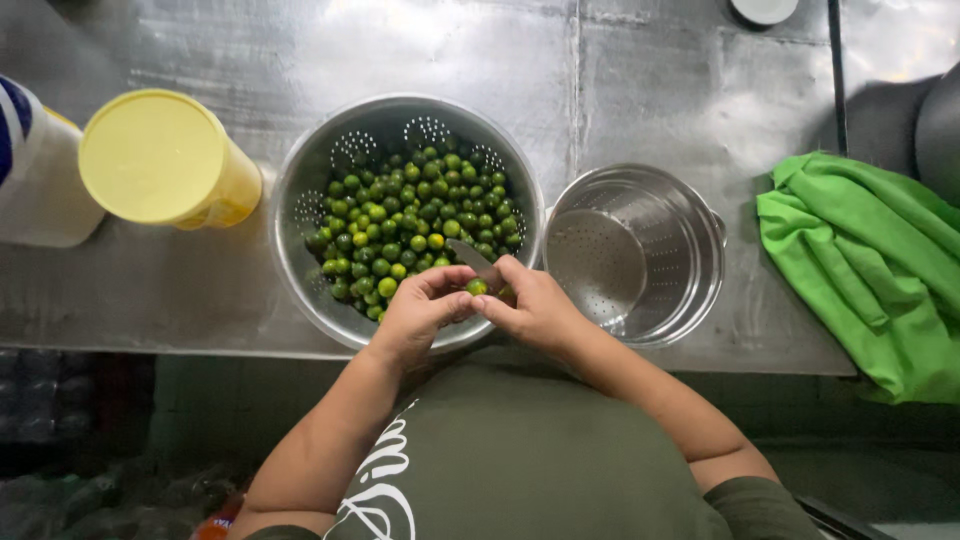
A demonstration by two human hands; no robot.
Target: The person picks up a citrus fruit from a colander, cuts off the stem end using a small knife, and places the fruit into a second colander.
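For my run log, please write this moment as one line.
left hand: holds small green fruit | right hand: holds knife | below: colander of fruits

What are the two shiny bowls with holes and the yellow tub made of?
The big colander and the smaller strainer pot look like polished steel: silvery, reflective, with punched holes. The yellow tub seems to be plastic, with a matte, evenly coloured lid.

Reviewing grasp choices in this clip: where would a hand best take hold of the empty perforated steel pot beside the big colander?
Probably by the empty pot's rim on its right side, where a small handle lug sticks out. Come from above and the right: the mouth faces up, the left side sits close against the fruit-filled colander, and the right hand, holding a knife, is near that side.
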